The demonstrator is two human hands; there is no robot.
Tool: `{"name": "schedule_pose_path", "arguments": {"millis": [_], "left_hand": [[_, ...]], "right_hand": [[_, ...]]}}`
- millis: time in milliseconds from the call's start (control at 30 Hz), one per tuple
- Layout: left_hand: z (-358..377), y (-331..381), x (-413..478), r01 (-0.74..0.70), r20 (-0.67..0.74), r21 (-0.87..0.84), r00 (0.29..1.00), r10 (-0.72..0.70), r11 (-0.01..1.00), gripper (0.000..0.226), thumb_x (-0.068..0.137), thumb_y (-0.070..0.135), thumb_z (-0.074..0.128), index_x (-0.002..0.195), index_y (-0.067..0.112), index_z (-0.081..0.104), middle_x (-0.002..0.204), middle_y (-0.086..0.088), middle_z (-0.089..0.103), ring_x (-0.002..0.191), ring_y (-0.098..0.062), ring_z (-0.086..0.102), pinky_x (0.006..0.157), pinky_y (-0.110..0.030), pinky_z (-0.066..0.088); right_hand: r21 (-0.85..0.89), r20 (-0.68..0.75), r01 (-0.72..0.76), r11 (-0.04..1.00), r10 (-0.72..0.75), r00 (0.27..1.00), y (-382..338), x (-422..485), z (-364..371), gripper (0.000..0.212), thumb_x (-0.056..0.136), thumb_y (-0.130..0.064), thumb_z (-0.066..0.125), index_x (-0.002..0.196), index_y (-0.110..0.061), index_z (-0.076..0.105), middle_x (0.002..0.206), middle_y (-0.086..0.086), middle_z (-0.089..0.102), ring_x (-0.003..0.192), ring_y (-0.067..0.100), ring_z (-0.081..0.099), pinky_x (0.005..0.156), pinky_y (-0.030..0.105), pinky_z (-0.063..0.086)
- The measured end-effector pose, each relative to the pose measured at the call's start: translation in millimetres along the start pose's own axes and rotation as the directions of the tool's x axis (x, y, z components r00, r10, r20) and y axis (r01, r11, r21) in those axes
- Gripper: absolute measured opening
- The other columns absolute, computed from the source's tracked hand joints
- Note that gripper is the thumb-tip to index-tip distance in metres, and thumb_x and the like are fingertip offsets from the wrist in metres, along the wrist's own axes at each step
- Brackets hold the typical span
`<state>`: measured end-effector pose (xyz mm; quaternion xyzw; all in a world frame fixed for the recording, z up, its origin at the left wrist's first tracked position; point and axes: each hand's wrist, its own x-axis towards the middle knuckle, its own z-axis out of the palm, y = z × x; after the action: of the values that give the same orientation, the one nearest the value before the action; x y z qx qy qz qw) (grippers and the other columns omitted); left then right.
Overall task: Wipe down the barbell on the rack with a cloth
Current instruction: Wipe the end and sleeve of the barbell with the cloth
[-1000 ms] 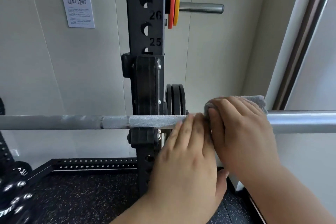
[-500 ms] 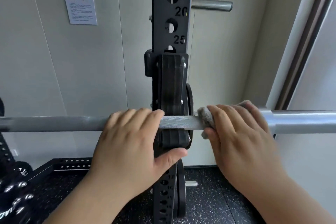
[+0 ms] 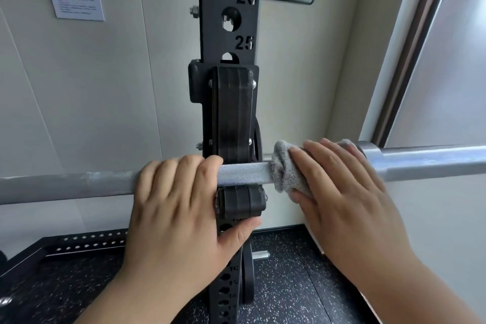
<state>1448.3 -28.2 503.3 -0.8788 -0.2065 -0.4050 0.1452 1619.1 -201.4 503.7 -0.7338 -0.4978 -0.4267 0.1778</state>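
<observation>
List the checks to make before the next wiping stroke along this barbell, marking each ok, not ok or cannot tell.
1. Left hand grips the barbell at the J-hook: ok.
2. Right hand holds the grey cloth round the barbell: ok.
3. Barbell rests in the J-hook: ok.
4. Leftward path for the grey cloth free: not ok, left hand blocks it.
5. Grey cloth covers the barbell's underside: cannot tell.

Grey knurled barbell [image 3: 244, 173] level on black rack [image 3: 207, 34], fluffy grey cloth [image 3: 284, 173] around it
</observation>
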Motion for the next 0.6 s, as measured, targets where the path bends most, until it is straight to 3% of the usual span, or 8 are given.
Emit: {"name": "schedule_pose_path", "arguments": {"millis": [100, 167, 300, 400, 500, 600], "left_hand": [[3.1, 0.4, 0.7, 0.003, -0.038, -0.016, 0.999, -0.004, 1.000, 0.086, 0.094, 0.079, 0.037, 0.126, 0.004, 0.062, 0.110, -0.011, 0.061, 0.102, -0.040, 0.056, 0.098, -0.056, 0.037], [4.0, 0.8, 0.8, 0.006, -0.040, -0.023, 0.999, -0.007, 1.000, 0.087, 0.094, 0.080, 0.036, 0.126, 0.004, 0.062, 0.110, -0.012, 0.061, 0.102, -0.041, 0.057, 0.098, -0.056, 0.036], [3.3, 1.6, 0.7, 0.020, -0.013, -0.037, 1.000, -0.020, 0.999, 0.088, 0.094, 0.080, 0.035, 0.126, 0.003, 0.062, 0.111, -0.013, 0.061, 0.102, -0.041, 0.056, 0.100, -0.056, 0.036], [2.5, 1.7, 1.5, 0.025, -0.002, -0.034, 1.000, -0.025, 0.999, 0.087, 0.093, 0.081, 0.039, 0.126, 0.004, 0.062, 0.112, -0.012, 0.061, 0.102, -0.041, 0.056, 0.100, -0.056, 0.036], [2.8, 1.9, 1.3, 0.030, -0.011, -0.037, 0.999, -0.031, 0.999, 0.086, 0.091, 0.081, 0.043, 0.125, 0.005, 0.063, 0.111, -0.011, 0.062, 0.102, -0.040, 0.056, 0.100, -0.055, 0.037], [3.8, -1.1, 0.0, 0.023, -0.045, -0.045, 0.999, -0.025, 0.999, 0.085, 0.090, 0.081, 0.044, 0.125, 0.007, 0.064, 0.109, -0.010, 0.063, 0.104, -0.040, 0.057, 0.101, -0.055, 0.037]], "right_hand": [[-0.024, -0.015, -0.068, 0.997, 0.067, 0.998, -7.7, 8.7, 7.5, 0.047, 0.097, -0.017, 0.073, 0.142, -0.015, 0.061, 0.129, 0.004, 0.064, 0.124, 0.033, 0.059, 0.123, 0.048, 0.034], [0.019, -0.023, -0.030, 0.999, 0.031, 0.999, -8.7, 14.4, 12.3, 0.048, 0.090, -0.011, 0.079, 0.135, -0.015, 0.065, 0.119, 0.001, 0.066, 0.111, 0.030, 0.061, 0.114, 0.043, 0.039], [0.099, 0.004, 0.054, 0.994, -0.055, 0.998, 0.9, 23.1, 7.2, 0.042, 0.098, -0.034, 0.074, 0.135, -0.016, 0.067, 0.119, -0.002, 0.069, 0.106, 0.027, 0.063, 0.106, 0.043, 0.044], [0.109, 0.026, 0.097, 0.989, -0.100, 0.995, -11.1, 29.5, 7.8, 0.045, 0.097, -0.031, 0.074, 0.139, -0.016, 0.065, 0.120, 0.000, 0.069, 0.105, 0.027, 0.062, 0.105, 0.043, 0.045], [0.034, 0.093, 0.132, 0.991, -0.134, 0.987, -18.0, 32.5, 3.4, 0.042, 0.101, -0.030, 0.069, 0.141, -0.017, 0.060, 0.119, 0.000, 0.066, 0.103, 0.028, 0.062, 0.103, 0.042, 0.045], [-0.157, 0.131, 0.083, 0.984, -0.063, 0.989, -0.6, 24.7, -13.7, 0.034, 0.099, -0.016, 0.065, 0.133, -0.020, 0.062, 0.110, -0.001, 0.066, 0.099, 0.030, 0.065, 0.104, 0.042, 0.044]]}}
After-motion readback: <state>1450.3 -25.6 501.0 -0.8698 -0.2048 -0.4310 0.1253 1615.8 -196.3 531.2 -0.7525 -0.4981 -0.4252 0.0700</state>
